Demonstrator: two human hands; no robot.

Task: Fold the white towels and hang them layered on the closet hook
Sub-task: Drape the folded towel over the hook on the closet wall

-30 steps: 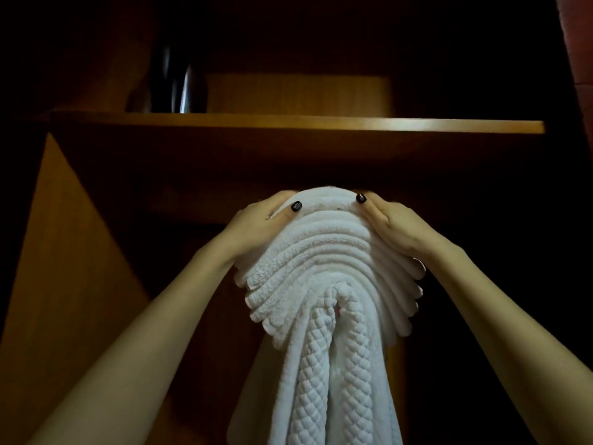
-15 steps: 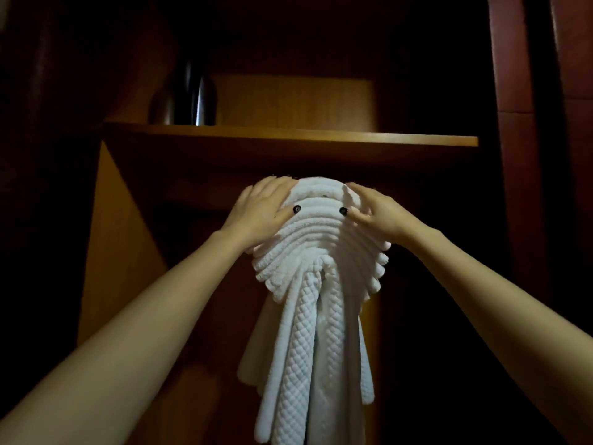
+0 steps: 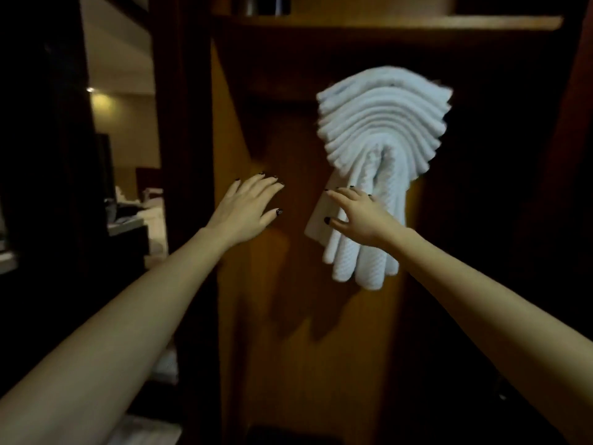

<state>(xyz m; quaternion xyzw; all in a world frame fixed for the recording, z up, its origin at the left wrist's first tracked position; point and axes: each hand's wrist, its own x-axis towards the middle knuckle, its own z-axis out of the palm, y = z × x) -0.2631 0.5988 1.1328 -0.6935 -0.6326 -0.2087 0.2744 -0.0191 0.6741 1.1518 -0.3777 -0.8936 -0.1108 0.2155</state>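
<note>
White towels (image 3: 383, 123) hung layered beneath the closet shelf (image 3: 385, 23). The left hand (image 3: 248, 208) was spread and empty. The right hand (image 3: 357, 218), fingers straight, perhaps brushed their hanging ends.

closet: wood back panel (image 3: 298, 316); shelf (image 3: 401, 23) above | left: dim room; wall lamp (image 3: 90, 90) lit

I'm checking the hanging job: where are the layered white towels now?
In the head view, the layered white towels hang upper right inside the wooden closet, below its shelf, with the right hand in front of their dangling ends.
</note>
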